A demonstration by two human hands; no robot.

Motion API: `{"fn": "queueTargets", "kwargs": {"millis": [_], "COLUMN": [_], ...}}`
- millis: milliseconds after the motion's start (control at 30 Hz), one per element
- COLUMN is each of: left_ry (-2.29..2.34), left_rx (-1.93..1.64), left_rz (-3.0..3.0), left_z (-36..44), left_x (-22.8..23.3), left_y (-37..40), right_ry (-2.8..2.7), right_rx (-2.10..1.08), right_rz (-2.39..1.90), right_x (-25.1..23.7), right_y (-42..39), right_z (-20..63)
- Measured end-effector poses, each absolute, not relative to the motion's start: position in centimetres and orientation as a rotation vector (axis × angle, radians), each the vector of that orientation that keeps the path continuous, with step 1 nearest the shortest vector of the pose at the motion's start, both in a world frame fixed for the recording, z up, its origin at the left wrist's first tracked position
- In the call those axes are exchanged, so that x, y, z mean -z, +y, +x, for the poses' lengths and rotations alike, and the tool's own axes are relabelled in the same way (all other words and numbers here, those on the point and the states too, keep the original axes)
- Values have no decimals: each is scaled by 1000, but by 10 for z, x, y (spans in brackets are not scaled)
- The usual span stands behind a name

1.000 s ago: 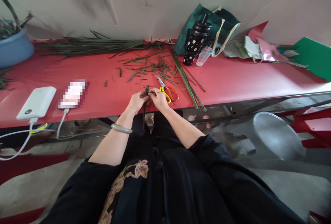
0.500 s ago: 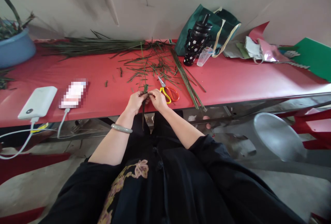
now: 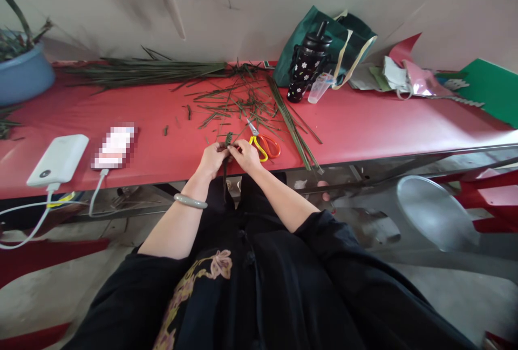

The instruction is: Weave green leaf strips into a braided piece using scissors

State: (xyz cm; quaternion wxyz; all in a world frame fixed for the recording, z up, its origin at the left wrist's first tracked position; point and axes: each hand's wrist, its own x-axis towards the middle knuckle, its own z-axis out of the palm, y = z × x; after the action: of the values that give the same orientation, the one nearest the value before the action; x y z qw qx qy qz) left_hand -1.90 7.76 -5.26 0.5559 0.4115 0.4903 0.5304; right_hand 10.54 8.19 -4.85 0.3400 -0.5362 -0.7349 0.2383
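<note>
**Two hands on a small woven green leaf piece at the table's near edge**

At the near edge of the long red table [image 3: 364,123], both hands meet over a small woven piece of green leaf strips [image 3: 229,138]; the left hand [image 3: 212,158] has its fingers closed together on the piece from the left, and the right hand [image 3: 247,156] pinches it from the right, fingertips pressed against the same spot; loose dark strip ends [image 3: 225,183] hang down from the piece below the table edge, between the two wrists. A pale green bangle [image 3: 190,201] sits on the left wrist.

Just beside the right hand, touching or nearly touching its knuckles, lie scissors with yellow and orange handles [image 3: 264,144], blades pointing away; beyond them, scattered short green leaf cuttings [image 3: 234,103] cover the middle of the table, and a straight bundle of long green strips [image 3: 293,131] runs diagonally to the near edge, right of the scissors. A longer sheaf of dark green leaves [image 3: 149,71] lies along the far side by the wall. Well to the left, a white power bank [image 3: 58,160] rests with a white cable [image 3: 28,231] trailing off the edge; a blue basin [image 3: 25,75] stands at the far left. A black flower-patterned tumbler with a straw [image 3: 306,67] stands before a dark green bag [image 3: 335,34], a clear plastic cup [image 3: 319,88] leaning beside it.
</note>
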Motion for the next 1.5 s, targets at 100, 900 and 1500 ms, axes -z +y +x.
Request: {"fn": "queueTargets", "kwargs": {"millis": [100,900,1500], "left_ry": [1150,1405,1555], "left_rx": [-1216,-1063,-1043], "left_rz": [1018,1275,1378], "left_z": [-21,-17,-13], "left_x": [53,44,39], "left_y": [77,73,71], "right_ry": [-1882,-1771,-1859], "right_rx": [-681,-691,-587], "right_rz": [-1423,-1392,-1438], "right_x": [50,54,54], "right_y": [85,90,86], "right_z": [105,104,101]}}
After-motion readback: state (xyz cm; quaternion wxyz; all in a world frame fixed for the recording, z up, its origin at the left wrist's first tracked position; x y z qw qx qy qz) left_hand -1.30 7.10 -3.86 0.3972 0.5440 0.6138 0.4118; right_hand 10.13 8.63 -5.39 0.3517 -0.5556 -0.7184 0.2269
